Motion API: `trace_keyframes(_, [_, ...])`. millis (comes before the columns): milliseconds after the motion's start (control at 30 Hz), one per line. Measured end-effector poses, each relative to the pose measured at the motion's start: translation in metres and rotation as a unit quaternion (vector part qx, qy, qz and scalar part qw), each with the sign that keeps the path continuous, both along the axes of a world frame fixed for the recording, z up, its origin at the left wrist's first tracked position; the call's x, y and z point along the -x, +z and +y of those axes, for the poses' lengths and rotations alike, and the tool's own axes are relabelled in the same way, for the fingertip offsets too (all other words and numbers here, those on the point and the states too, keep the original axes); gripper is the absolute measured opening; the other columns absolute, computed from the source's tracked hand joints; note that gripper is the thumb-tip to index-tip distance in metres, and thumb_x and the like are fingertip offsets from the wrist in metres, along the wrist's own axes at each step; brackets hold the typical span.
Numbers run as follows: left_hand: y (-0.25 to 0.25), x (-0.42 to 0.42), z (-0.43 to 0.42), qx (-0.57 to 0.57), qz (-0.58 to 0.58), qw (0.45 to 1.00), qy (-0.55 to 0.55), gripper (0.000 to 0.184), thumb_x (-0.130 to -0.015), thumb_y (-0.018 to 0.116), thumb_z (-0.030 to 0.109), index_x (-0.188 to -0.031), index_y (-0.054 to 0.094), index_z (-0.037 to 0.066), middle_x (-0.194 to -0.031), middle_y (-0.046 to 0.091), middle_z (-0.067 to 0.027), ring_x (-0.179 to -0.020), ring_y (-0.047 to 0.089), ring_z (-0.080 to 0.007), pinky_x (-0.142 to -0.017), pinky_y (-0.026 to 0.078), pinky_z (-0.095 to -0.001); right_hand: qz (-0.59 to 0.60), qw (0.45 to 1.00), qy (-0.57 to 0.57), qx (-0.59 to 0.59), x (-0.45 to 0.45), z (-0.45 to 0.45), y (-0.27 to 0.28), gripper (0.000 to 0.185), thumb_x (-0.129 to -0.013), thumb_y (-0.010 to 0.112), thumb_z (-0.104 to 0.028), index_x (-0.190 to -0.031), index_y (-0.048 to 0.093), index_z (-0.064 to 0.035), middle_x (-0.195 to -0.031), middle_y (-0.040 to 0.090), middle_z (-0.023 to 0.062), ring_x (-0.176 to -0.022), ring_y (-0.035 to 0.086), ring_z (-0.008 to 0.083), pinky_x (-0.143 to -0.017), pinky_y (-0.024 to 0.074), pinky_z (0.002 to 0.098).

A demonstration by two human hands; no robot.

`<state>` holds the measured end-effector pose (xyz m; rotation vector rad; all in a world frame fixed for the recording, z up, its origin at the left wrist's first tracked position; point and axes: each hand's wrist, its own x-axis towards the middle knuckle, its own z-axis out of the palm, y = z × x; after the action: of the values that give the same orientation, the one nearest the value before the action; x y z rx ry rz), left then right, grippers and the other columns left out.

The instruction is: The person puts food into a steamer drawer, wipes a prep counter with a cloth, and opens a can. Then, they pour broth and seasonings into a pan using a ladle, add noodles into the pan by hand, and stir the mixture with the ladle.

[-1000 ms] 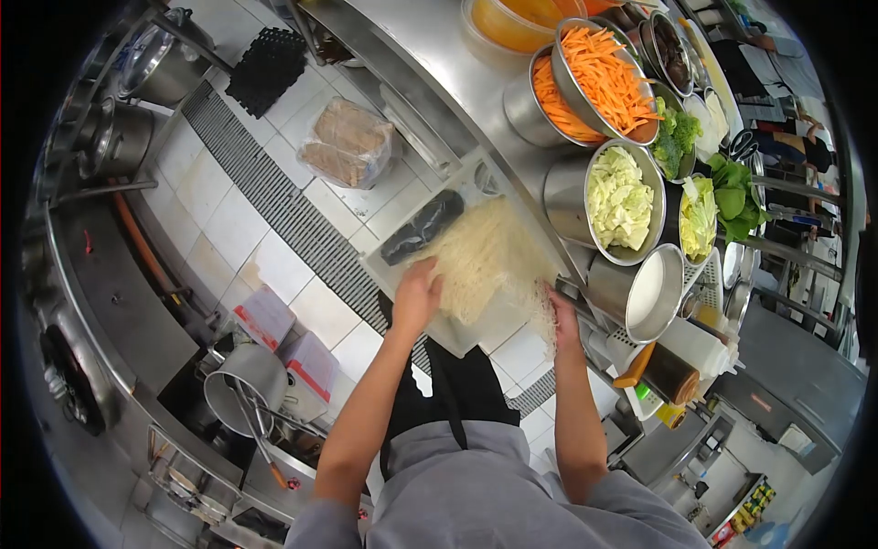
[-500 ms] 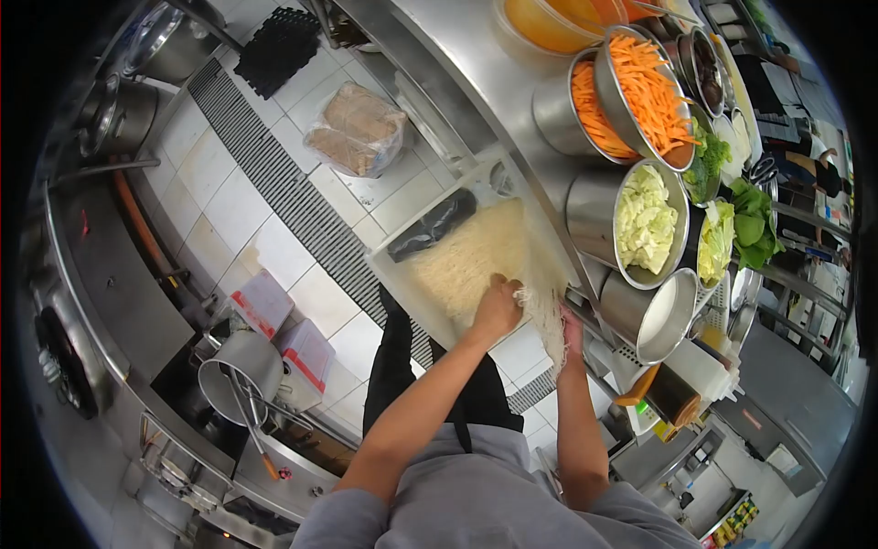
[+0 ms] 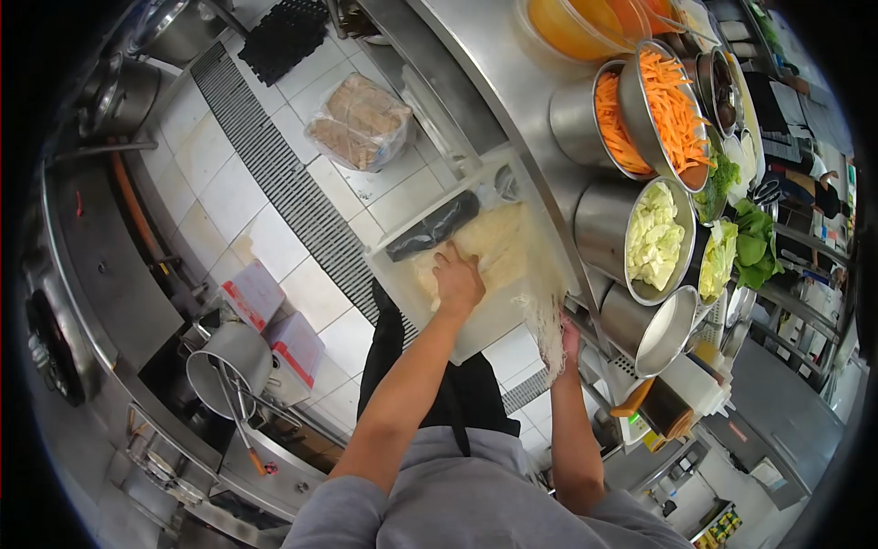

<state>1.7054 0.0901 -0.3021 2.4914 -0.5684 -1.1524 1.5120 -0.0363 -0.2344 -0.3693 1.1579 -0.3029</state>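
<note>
A translucent drawer-like bin (image 3: 485, 340) stands pulled out below the steel counter, with pale thin noodles (image 3: 498, 240) inside. My left hand (image 3: 457, 279) lies on the noodles with its fingers spread, close to a dark plastic-wrapped bundle (image 3: 433, 226) in the bin. Outside the bin's right side, my right hand (image 3: 569, 334) is wrapped round a hanging bunch of noodles (image 3: 546, 331), which partly hides its fingers.
Steel containers of carrot strips (image 3: 672, 110), chopped cabbage (image 3: 655, 236) and white liquid (image 3: 666, 331) line the counter (image 3: 512, 78) at right. A bagged brown block (image 3: 361, 121) sits on the floor. A pot (image 3: 229, 366) stands at lower left.
My left hand moved right across the bin, then back left onto the noodles, its fingers now spread. My right hand stays beside the bin with the noodle bunch. The view has shifted slightly.
</note>
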Motion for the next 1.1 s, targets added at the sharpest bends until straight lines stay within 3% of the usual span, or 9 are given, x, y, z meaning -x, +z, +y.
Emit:
trace_keyframes(367, [0.034,0.073,-0.016,0.094,-0.185,0.978,-0.016,0.020,-0.088,0.051,0.013,-0.085,0.066,0.000,-0.094,0.052,-0.0111,-0.091,0.053,-0.0312,-0.088,0.039,-0.0475,-0.009,0.999,0.004,-0.040,-0.006,-0.001,0.008,0.036,-0.090,0.059,-0.020,-0.120,0.061,0.0008,-0.112,0.067,0.0143,-0.100,0.065,0.0254,-0.092,0.0510,0.0351])
trace_keyframes(600, [0.029,0.053,-0.012,0.012,-0.027,0.995,-0.091,0.022,-0.083,0.058,0.017,-0.098,0.067,0.004,-0.117,0.052,-0.0144,-0.109,0.053,-0.0334,-0.095,0.041,-0.0477,-0.039,0.998,0.006,-0.042,0.005,-0.004,0.002,0.034,-0.093,0.051,-0.015,-0.124,0.056,-0.0015,-0.113,0.066,0.0142,-0.099,0.066,0.0246,-0.088,0.0537,0.0354])
trace_keyframes(767, [0.002,-0.031,0.027,0.155,-0.225,0.962,0.002,0.043,-0.088,0.062,0.026,-0.125,0.055,0.007,-0.129,0.051,-0.0167,-0.113,0.055,-0.0313,-0.093,0.045,-0.0479,-0.012,0.998,0.062,-0.006,0.004,0.000,-0.015,0.039,-0.090,0.057,-0.013,-0.127,0.055,0.0000,-0.120,0.063,0.0112,-0.107,0.062,0.0220,-0.096,0.0491,0.0338])
trace_keyframes(833, [-0.013,-0.059,0.032,0.262,0.338,0.868,0.250,0.054,-0.087,0.068,0.031,-0.131,0.049,0.005,-0.127,0.054,-0.0154,-0.109,0.057,-0.0269,-0.089,0.050,-0.0413,0.110,0.990,0.086,0.035,-0.034,0.015,0.002,0.033,-0.091,0.058,-0.010,-0.123,0.056,-0.0021,-0.117,0.063,0.0065,-0.109,0.060,0.0179,-0.094,0.0487,0.0339])
trace_keyframes(867, [-0.007,-0.067,0.032,0.263,0.339,0.869,0.245,0.054,-0.087,0.068,0.031,-0.131,0.049,0.005,-0.127,0.054,-0.0154,-0.109,0.057,-0.0269,-0.089,0.050,-0.0413,0.110,0.990,0.081,0.036,-0.048,0.025,0.003,0.033,-0.091,0.058,-0.010,-0.123,0.056,-0.0021,-0.117,0.063,0.0065,-0.109,0.060,0.0179,-0.094,0.0487,0.0339])
trace_keyframes(933, [0.013,-0.083,0.031,0.165,0.649,0.659,0.343,0.061,-0.082,0.076,0.031,-0.128,0.051,0.000,-0.121,0.058,-0.0146,-0.106,0.059,-0.0222,-0.085,0.051,-0.0328,0.048,0.996,0.064,0.043,-0.066,0.041,0.001,0.031,-0.091,0.059,-0.011,-0.122,0.056,-0.0021,-0.111,0.064,0.0063,-0.105,0.061,0.0188,-0.091,0.0499,0.0355])
trace_keyframes(967, [0.017,-0.083,0.028,0.165,0.649,0.662,0.337,0.061,-0.082,0.076,0.031,-0.128,0.051,0.000,-0.121,0.058,-0.0146,-0.106,0.059,-0.0222,-0.085,0.051,-0.0328,0.046,0.996,0.060,0.046,-0.074,0.047,-0.001,0.031,-0.091,0.059,-0.011,-0.122,0.056,-0.0021,-0.111,0.064,0.0063,-0.105,0.061,0.0188,-0.091,0.0499,0.0355])
trace_keyframes(1033, [0.021,-0.077,0.023,0.127,0.466,0.860,0.165,0.064,-0.077,0.081,0.026,-0.125,0.052,-0.005,-0.117,0.061,-0.0155,-0.105,0.060,-0.0208,-0.085,0.050,-0.0285,0.054,0.991,0.111,0.050,-0.079,0.054,-0.005,0.032,-0.092,0.059,-0.013,-0.122,0.055,-0.0012,-0.111,0.063,0.0095,-0.105,0.061,0.0218,-0.091,0.0498,0.0359])
trace_keyframes(1100, [0.015,-0.078,0.024,0.150,0.485,0.856,0.099,0.065,-0.077,0.081,0.027,-0.126,0.053,-0.005,-0.118,0.061,-0.0148,-0.106,0.060,-0.0198,-0.087,0.049,-0.0287,0.023,0.994,0.102,0.006,-0.076,0.048,-0.010,0.034,-0.092,0.060,-0.013,-0.123,0.054,-0.0003,-0.113,0.063,0.0110,-0.106,0.061,0.0233,-0.091,0.0502,0.0360])
